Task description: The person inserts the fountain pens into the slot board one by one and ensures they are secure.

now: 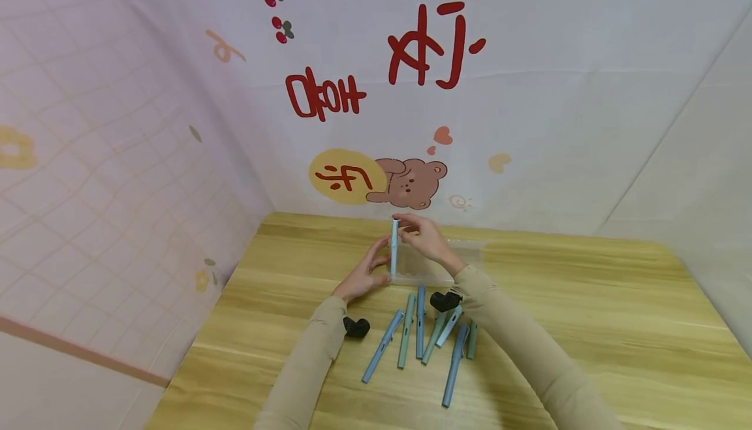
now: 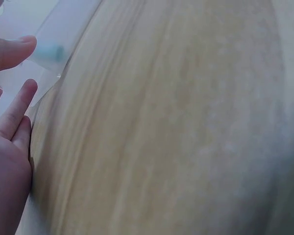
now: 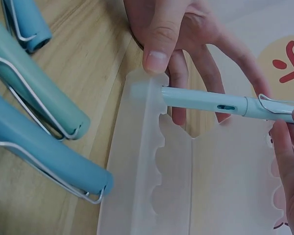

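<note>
While the head view shows both hands meeting at the far middle of the desk (image 1: 587,325), only the right wrist view makes plain what they work on: a pale blue pen (image 3: 220,104) with a wire clip, its tip end pushed into the scalloped mouth of a frosted clear pouch (image 3: 152,196) that lies flat on the wood. In the head view the pen (image 1: 394,247) stands nearly upright between the hands and the pouch (image 1: 437,263) shows only as a faint sheen on the desk to its right. The right hand (image 1: 424,235) pinches the clip end of the pen with its fingers (image 3: 286,156). The left hand (image 1: 365,275) has its thumb pressed on the edge of the pouch at the mouth, its other fingers (image 3: 179,78) curled behind it, so it grips the pouch. The left wrist view adds little: blurred wood, a fold of the pouch (image 2: 56,36) and the fingers (image 2: 14,110) beside it. Apart from the pen's tip, I cannot tell that the pouch holds anything. Nearer on the desk lies a loose group of blue and green pens (image 1: 420,335), just behind the wrists; three of them (image 3: 34,127) fill the left of the right wrist view. Behind the desk hangs a backdrop (image 1: 411,91) with a cartoon bear (image 1: 414,183)
</note>
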A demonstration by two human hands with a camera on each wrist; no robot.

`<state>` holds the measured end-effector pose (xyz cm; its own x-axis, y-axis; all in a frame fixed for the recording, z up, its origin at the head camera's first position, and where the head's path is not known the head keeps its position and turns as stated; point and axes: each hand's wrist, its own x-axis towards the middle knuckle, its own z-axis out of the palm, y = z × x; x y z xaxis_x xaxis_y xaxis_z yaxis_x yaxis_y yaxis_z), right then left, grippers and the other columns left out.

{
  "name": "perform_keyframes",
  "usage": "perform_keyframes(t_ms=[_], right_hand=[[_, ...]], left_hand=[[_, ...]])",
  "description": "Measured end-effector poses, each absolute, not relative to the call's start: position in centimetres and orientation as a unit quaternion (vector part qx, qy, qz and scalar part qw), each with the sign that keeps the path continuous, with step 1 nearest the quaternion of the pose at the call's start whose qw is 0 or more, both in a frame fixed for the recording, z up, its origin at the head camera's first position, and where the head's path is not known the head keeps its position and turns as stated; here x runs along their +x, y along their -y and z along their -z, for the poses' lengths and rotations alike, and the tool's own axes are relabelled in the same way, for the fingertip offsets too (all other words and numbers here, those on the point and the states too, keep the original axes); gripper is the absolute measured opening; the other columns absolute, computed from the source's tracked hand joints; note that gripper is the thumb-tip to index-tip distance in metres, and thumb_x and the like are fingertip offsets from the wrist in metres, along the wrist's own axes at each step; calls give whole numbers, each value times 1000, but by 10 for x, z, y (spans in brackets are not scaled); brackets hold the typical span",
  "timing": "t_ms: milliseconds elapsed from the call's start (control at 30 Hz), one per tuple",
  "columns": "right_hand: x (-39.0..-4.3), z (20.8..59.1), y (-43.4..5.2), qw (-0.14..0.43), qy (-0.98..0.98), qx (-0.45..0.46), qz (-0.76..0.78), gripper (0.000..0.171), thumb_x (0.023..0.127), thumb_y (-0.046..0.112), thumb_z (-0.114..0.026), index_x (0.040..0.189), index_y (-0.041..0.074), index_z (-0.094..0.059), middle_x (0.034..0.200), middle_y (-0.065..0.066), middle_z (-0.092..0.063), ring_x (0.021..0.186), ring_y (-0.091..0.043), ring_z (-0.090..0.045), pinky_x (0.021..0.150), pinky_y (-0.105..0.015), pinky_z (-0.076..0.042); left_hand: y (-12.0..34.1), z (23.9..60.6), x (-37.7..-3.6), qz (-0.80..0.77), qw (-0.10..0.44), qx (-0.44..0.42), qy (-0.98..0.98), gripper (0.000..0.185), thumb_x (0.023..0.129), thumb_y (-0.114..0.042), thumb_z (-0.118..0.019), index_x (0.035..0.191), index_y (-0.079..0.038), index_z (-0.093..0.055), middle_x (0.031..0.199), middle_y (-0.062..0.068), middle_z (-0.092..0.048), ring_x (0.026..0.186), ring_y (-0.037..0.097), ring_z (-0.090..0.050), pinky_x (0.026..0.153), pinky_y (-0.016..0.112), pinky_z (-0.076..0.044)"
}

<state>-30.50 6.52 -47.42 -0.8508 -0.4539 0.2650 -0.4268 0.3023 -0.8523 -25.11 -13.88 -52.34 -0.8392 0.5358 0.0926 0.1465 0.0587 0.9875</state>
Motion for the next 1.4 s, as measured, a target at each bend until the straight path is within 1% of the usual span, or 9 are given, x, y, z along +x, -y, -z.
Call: perform_keyframes(t_ms=[133,300,500,567,733,967,1133,1233,1400], right_hand=[[-306,474,-65,29,-810,-274,518,50,92,-4,-58,141,3,-49,124,-23,-60,104,-37,-62,77,-40,-54],[-304,473,-68,27,-808,-264,525,55,91,-5,-58,143,3,-45,126,-26,-57,105,-39,-60,74,-44,-54],[-299,467,-77,-3,-791,-258,554,46,92,-6,-57,138,1,-50,123,-24,-58,103,-40,-60,75,-46,-54],[-292,455,-81,-5,-781,-262,567,42,92,-7,-57,134,-4,-51,119,-27,-59,101,-43,-60,75,-50,-54],[-271,429,-97,10,-773,-266,576,35,91,-12,-53,126,-13,-53,112,-33,-59,97,-47,-60,77,-53,-53],[-255,438,-121,13,-776,-274,568,30,92,-12,-51,122,-14,-54,107,-32,-61,93,-47,-61,74,-51,-53],[-242,444,-136,16,-775,-278,568,28,92,-14,-50,119,-15,-55,102,-32,-61,89,-47,-62,71,-49,-54],[-238,453,-144,13,-772,-285,568,26,92,-15,-50,117,-16,-55,99,-31,-61,86,-46,-62,69,-49,-54],[-239,475,-160,3,-774,-279,569,26,93,-12,-52,119,-11,-57,99,-24,-64,85,-39,-64,67,-45,-55]], left_hand=[[138,524,-252,-646,149,234,-711,89,86,16,-59,156,-11,-10,159,15,-8,133,44,-31,101,59,-34],[139,525,-252,-649,154,235,-707,89,87,16,-58,156,-13,-11,159,14,-7,134,43,-31,101,60,-33],[140,528,-252,-650,157,233,-706,88,87,15,-58,156,-11,-10,160,13,-7,134,42,-30,101,57,-36],[140,528,-252,-648,157,233,-708,88,87,14,-58,156,-10,-9,160,12,-6,134,41,-30,98,54,-40],[138,527,-252,-644,151,239,-711,87,87,15,-58,156,-11,-10,160,15,-5,134,42,-30,98,53,-41],[137,527,-253,-652,149,235,-705,89,86,17,-57,156,-12,-11,160,13,-6,135,41,-30,101,59,-34],[138,526,-252,-647,147,236,-710,88,86,17,-57,156,-10,-10,160,13,-7,134,42,-31,97,53,-41],[138,526,-251,-643,148,237,-713,88,86,16,-57,156,-10,-10,160,14,-6,134,42,-31,97,54,-41],[138,525,-250,-645,150,234,-712,89,86,16,-58,156,-17,-13,160,12,-7,134,42,-31,100,57,-37]])
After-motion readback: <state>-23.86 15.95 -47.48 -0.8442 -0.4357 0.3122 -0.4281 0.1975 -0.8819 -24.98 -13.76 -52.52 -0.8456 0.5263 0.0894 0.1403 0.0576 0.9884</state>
